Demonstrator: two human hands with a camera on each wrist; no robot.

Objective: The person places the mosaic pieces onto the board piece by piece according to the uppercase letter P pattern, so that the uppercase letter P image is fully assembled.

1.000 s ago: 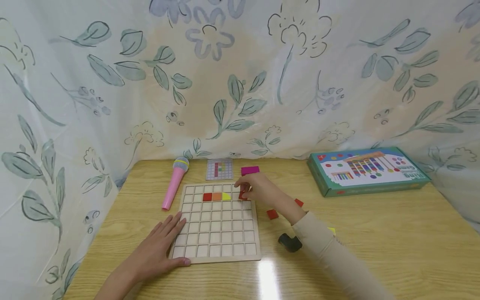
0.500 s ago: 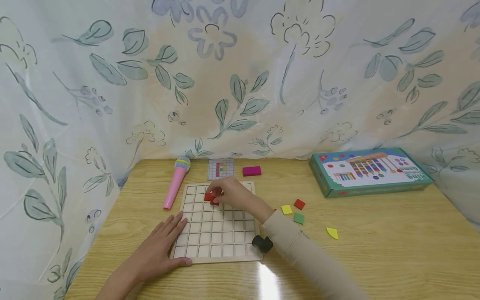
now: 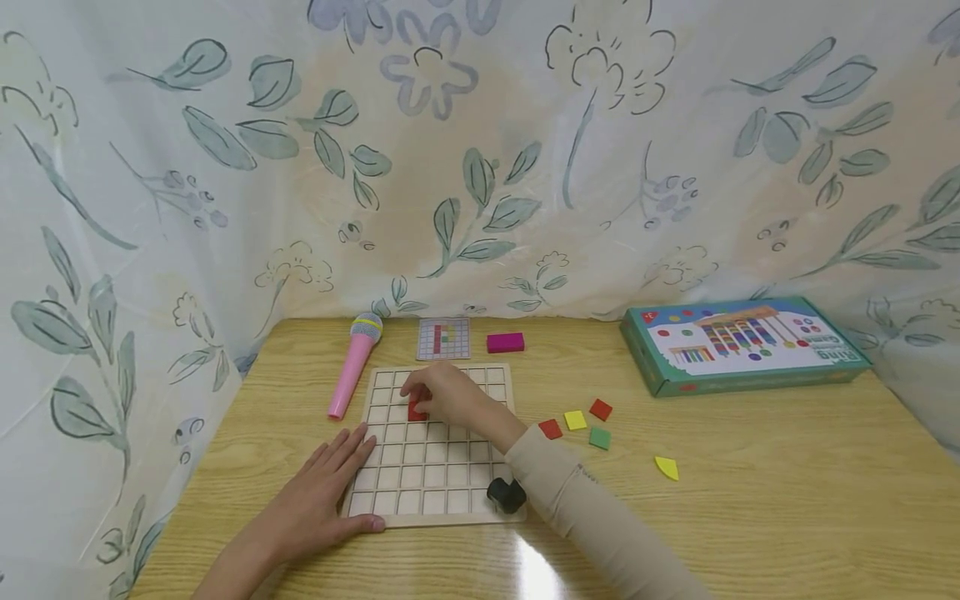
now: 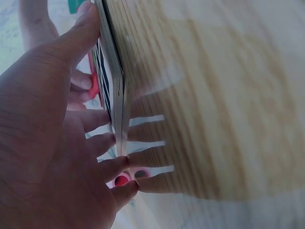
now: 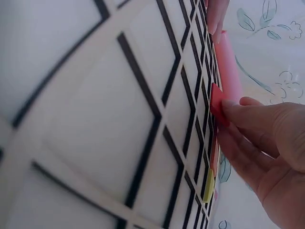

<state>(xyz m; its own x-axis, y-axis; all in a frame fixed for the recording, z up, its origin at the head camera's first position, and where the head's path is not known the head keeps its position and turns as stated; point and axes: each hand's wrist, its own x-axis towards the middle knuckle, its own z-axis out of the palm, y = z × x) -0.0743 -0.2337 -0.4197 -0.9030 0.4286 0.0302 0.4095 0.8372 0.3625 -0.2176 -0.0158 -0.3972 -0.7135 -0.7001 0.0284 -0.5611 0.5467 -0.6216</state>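
Since half a second ago my right hand has slid left and nearer across the grid board, fingertips pinching a red tile over the third row, left of centre. My left hand lies flat with straight fingers, steadying the board's near left corner. That tile looks light, stiff and thin, probably slick-faced, so I'd hold it by its edges. My fingers hide the already-placed tiles, and I can't tell whether the red one sits in its cell yet.
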